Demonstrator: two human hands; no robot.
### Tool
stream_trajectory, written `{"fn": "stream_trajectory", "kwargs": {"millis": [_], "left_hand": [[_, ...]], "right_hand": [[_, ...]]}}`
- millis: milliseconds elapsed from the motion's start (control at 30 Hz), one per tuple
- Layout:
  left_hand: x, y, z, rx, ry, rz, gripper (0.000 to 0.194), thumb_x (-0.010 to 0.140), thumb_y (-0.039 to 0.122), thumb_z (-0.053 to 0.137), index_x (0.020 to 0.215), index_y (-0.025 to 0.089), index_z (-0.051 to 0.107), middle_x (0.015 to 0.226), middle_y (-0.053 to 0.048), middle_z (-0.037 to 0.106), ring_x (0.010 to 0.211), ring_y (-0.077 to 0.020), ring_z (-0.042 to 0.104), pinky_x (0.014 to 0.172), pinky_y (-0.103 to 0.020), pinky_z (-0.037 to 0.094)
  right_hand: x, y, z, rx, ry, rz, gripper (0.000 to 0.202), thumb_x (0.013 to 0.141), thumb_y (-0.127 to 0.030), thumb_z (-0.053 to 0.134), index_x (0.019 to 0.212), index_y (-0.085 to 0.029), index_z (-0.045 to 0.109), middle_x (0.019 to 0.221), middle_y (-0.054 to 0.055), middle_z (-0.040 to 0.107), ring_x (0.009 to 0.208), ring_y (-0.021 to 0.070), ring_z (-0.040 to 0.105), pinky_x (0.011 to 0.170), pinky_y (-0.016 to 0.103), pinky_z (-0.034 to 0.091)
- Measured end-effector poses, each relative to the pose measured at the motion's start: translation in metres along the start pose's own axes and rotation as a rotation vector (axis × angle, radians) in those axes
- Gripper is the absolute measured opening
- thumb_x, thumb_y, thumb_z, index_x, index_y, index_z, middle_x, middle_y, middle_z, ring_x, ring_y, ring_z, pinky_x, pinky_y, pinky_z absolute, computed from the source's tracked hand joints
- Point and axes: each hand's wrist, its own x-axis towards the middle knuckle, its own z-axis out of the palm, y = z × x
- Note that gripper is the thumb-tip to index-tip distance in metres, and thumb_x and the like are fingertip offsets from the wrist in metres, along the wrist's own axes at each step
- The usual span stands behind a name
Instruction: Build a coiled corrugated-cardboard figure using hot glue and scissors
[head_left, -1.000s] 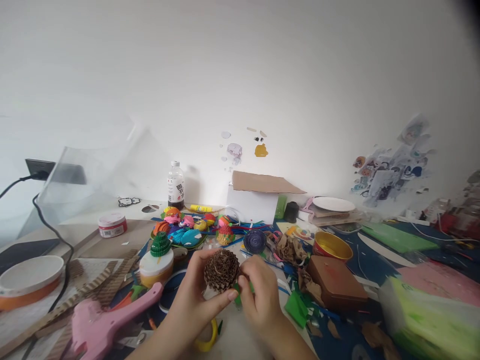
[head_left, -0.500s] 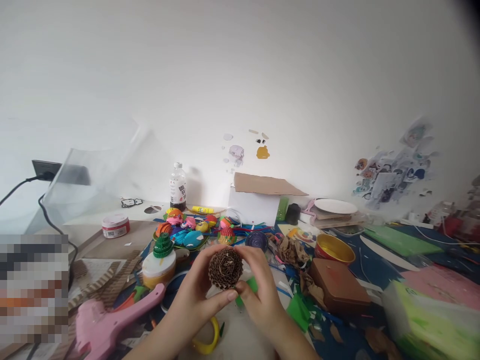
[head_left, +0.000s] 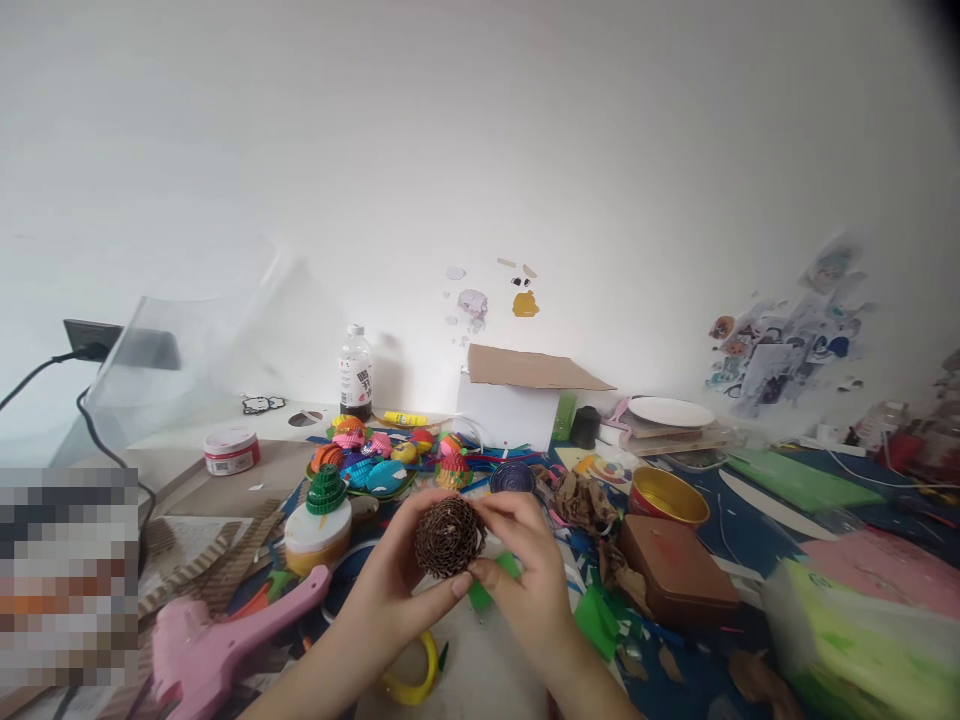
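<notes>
A round coil of brown corrugated paper (head_left: 448, 538) is held up over the work surface, its ridged spiral face toward me. My left hand (head_left: 401, 570) wraps its left side, with the thumb along its lower edge. On the other side, my right hand (head_left: 521, 555) grips the coil's right edge between thumb and fingers. Beneath my hands lie a yellow ring-shaped piece (head_left: 420, 675) and a scrap of green paper (head_left: 491, 590). A pink glue gun (head_left: 217, 645) rests to the left of my left forearm.
Colourful corrugated paper figures (head_left: 375, 465) cluster behind my hands. A green coil sits on a white-lidded jar (head_left: 319, 535). A bottle (head_left: 355, 375) stands by the wall. To the right are a brown box (head_left: 671, 570), a gold tin (head_left: 667, 497) and crumpled brown paper (head_left: 581, 500).
The coil has turned and tilted slightly in my hands. My right hand's fingers have shifted a little along its right edge, and the wrist has moved slightly right.
</notes>
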Motion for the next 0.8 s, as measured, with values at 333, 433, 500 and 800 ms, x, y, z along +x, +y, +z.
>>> {"fn": "stream_trajectory", "kwargs": {"millis": [333, 433, 500, 800], "left_hand": [[0.0008, -0.0039, 0.0062, -0.120, 0.070, -0.058, 0.043, 0.068, 0.024, 0.072, 0.107, 0.024, 0.054, 0.104, -0.005, 0.060, 0.096, -0.0229, 0.058, 0.077, -0.030, 0.051], [-0.0006, -0.0051, 0.0076, -0.145, 0.076, -0.068, 0.045, 0.065, 0.026, 0.074, 0.105, 0.024, 0.054, 0.102, -0.006, 0.060, 0.095, -0.0243, 0.059, 0.076, -0.031, 0.052], [-0.0010, -0.0051, 0.0080, -0.152, 0.083, -0.069, 0.046, 0.064, 0.026, 0.075, 0.105, 0.024, 0.054, 0.102, -0.006, 0.060, 0.095, -0.0248, 0.059, 0.076, -0.031, 0.052], [-0.0013, -0.0025, 0.0086, -0.210, 0.060, -0.085, 0.048, 0.064, 0.028, 0.076, 0.106, 0.024, 0.055, 0.103, -0.005, 0.061, 0.098, -0.0248, 0.059, 0.077, -0.031, 0.052]], "right_hand": [[0.0001, -0.0047, 0.0057, 0.270, -0.077, 0.166, 0.041, 0.089, -0.047, 0.044, 0.128, -0.034, 0.049, 0.129, 0.003, 0.054, 0.119, 0.0223, 0.045, 0.100, 0.040, 0.036], [0.0023, -0.0022, 0.0049, 0.353, -0.084, 0.170, 0.042, 0.086, -0.050, 0.048, 0.125, -0.035, 0.052, 0.127, 0.003, 0.056, 0.118, 0.0229, 0.047, 0.101, 0.041, 0.036], [0.0031, -0.0009, 0.0046, 0.382, -0.086, 0.186, 0.042, 0.085, -0.050, 0.049, 0.123, -0.035, 0.053, 0.126, 0.003, 0.057, 0.117, 0.0236, 0.048, 0.101, 0.042, 0.036], [0.0017, -0.0035, 0.0078, 0.496, -0.058, 0.276, 0.047, 0.081, -0.055, 0.051, 0.122, -0.032, 0.056, 0.128, 0.003, 0.056, 0.120, 0.0245, 0.047, 0.102, 0.043, 0.036]]}}
